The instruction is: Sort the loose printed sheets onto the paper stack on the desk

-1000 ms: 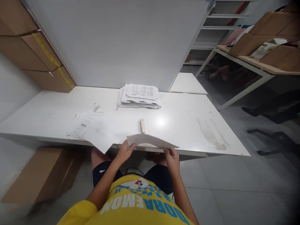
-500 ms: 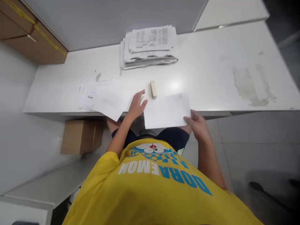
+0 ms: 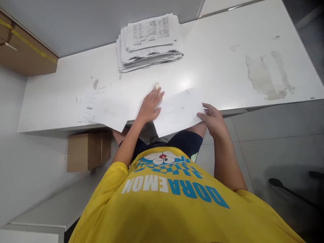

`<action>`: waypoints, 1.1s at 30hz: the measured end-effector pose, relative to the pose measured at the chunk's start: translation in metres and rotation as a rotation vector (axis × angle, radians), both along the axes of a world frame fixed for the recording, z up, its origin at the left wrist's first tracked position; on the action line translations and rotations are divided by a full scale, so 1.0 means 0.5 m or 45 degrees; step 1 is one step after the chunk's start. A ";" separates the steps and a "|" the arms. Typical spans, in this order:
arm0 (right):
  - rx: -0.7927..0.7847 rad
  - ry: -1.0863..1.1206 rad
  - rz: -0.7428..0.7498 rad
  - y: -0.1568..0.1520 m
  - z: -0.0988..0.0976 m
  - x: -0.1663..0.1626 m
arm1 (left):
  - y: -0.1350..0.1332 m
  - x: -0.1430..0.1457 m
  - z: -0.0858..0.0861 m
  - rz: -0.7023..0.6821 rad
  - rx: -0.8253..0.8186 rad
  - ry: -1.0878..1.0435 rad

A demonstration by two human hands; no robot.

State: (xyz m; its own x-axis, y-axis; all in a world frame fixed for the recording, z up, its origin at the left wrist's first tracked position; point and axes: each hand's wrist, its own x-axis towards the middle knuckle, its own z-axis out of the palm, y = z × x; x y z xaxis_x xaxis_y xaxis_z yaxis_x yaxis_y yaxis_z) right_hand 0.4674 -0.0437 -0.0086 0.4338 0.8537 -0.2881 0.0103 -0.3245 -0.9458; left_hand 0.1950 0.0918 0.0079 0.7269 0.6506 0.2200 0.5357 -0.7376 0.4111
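Observation:
My left hand (image 3: pixel 150 107) lies over the desk with its fingers stretched out, the fingertips on or just above a small cream block that looks like a stapler (image 3: pixel 157 84). Most of that block is hidden beneath the fingers. A white sheet of paper (image 3: pixel 177 109) sits to the right of this hand, its near edge jutting over the desk's front edge. At the sheet's right side, my right hand (image 3: pixel 212 118) pinches it between thumb and fingers. Left of my left hand, several loose printed papers (image 3: pixel 108 109) are fanned out, one corner hanging over the edge.
A thick stack of printed papers (image 3: pixel 149 44) stands at the back of the white desk (image 3: pixel 217 64), against a grey panel. Peeling marks (image 3: pixel 265 77) show at the right. A taped cardboard box (image 3: pixel 27 50) is at the far left; another cardboard box (image 3: pixel 84 152) sits below the desk.
My left hand has moved forward onto the cream stapler-like block, which lay uncovered before. The sheet has tilted, its right side raised farther from me, with my right hand still on it. The view has shifted.

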 end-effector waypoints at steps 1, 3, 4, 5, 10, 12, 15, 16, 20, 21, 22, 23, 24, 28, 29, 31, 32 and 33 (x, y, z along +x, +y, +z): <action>0.007 -0.004 0.012 -0.002 0.004 -0.003 | 0.003 -0.002 0.000 0.034 -0.012 -0.043; 0.024 0.009 0.035 -0.008 0.008 -0.005 | 0.008 -0.007 -0.001 0.146 -0.054 -0.137; 0.035 0.027 0.044 -0.011 0.008 -0.004 | 0.009 -0.009 -0.001 0.217 -0.083 -0.184; 0.045 0.048 0.046 -0.012 0.008 -0.003 | 0.010 -0.011 -0.002 0.284 -0.115 -0.223; 0.022 0.092 0.018 -0.002 0.000 0.003 | 0.010 -0.010 0.002 0.395 -0.262 -0.253; -0.015 0.102 0.044 0.007 -0.002 0.005 | 0.010 -0.009 0.007 0.414 -0.300 -0.264; -0.072 0.093 0.062 0.014 0.004 0.008 | 0.008 -0.009 0.014 0.433 -0.345 -0.255; -0.083 0.085 0.059 0.015 0.007 0.009 | 0.008 -0.008 0.015 0.432 -0.351 -0.225; -0.117 0.062 0.031 0.009 0.017 0.005 | 0.009 -0.006 0.012 0.405 -0.342 -0.081; -0.120 0.056 0.024 0.007 0.017 0.003 | 0.010 -0.006 0.010 0.397 -0.340 -0.066; -0.118 0.050 0.017 0.005 0.015 0.001 | 0.010 -0.006 0.009 0.391 -0.341 -0.062; -0.113 0.044 0.012 0.003 0.013 0.000 | 0.011 -0.006 0.007 0.387 -0.344 -0.063; -0.105 0.038 0.006 0.001 0.009 -0.002 | 0.011 -0.006 0.007 0.386 -0.348 -0.069; -0.043 0.015 -0.034 0.001 -0.011 -0.003 | 0.014 -0.008 0.005 0.406 -0.379 -0.141; -0.022 0.010 -0.048 0.002 -0.015 -0.003 | 0.016 -0.008 0.004 0.416 -0.390 -0.160; 0.004 0.007 -0.085 0.007 -0.021 -0.002 | 0.018 -0.008 0.000 0.429 -0.399 -0.178; 0.006 0.012 -0.105 0.010 -0.022 -0.002 | 0.019 -0.008 -0.002 0.431 -0.385 -0.179; 0.003 0.020 -0.124 0.014 -0.023 -0.003 | 0.020 -0.008 -0.004 0.429 -0.355 -0.176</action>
